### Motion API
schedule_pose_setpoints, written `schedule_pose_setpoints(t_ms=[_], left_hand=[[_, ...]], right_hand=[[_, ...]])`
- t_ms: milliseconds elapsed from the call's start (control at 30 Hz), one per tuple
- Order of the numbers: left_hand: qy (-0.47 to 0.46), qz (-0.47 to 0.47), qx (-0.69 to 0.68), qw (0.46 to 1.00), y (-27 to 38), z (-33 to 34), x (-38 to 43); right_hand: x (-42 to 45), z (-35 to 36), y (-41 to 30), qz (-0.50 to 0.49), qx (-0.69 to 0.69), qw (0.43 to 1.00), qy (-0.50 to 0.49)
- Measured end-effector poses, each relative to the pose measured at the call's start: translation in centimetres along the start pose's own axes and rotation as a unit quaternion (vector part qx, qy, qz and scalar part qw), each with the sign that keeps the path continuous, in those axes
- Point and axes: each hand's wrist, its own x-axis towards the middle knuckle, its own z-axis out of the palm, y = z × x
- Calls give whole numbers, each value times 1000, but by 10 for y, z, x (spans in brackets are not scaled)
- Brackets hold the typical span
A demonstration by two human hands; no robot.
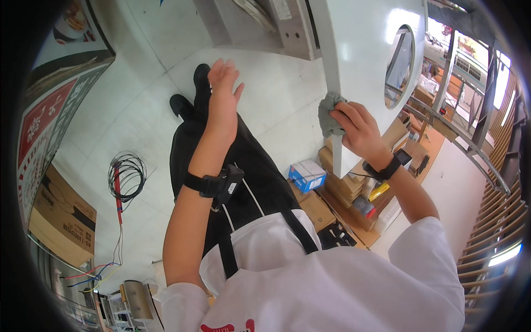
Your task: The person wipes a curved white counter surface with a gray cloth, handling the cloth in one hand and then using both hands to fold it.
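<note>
My right hand [361, 132] grips a folded grey-green cloth [330, 115] and presses it to the edge of a glossy white panel [363, 54]. An oval opening with a pale rim [410, 72] is cut through that panel, right of the hand. My left hand [223, 93] is raised over my legs and black shoes [181, 106]. Nothing is in it; its fingers are extended and slightly blurred, with the thumb apart. Each wrist wears a black strap with a small device, the left one [228, 186] and the right one [388, 166].
Stainless-steel equipment [249, 35] stands beyond the panel. Below it sit a blue-and-white box [308, 176] and cardboard boxes [317, 209]. A coil of black wire [127, 177] lies on the tiled floor at left, near a large carton [62, 220] and a printed signboard [45, 112]. Metal framing [450, 135] rises at right.
</note>
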Motion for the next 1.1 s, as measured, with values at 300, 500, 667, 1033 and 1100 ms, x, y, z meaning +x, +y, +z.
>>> schedule_pose_setpoints(t_ms=[300,500,667,1033,1100], left_hand=[[3,-14,20,1000,-5,-18,-14],[31,-46,30,998,-17,-13,-25],[-66,1,125,990,-61,37,-36],[-197,-5,150,969,-123,139,-75],[-196,23,150,969,-135,147,-76]], right_hand=[[-214,81,-24,-120,50,971,-203],[-160,61,-20,38,85,994,-52],[-64,56,10,49,102,982,148],[-275,127,-43,224,232,944,69],[-272,122,-49,295,267,914,73]])
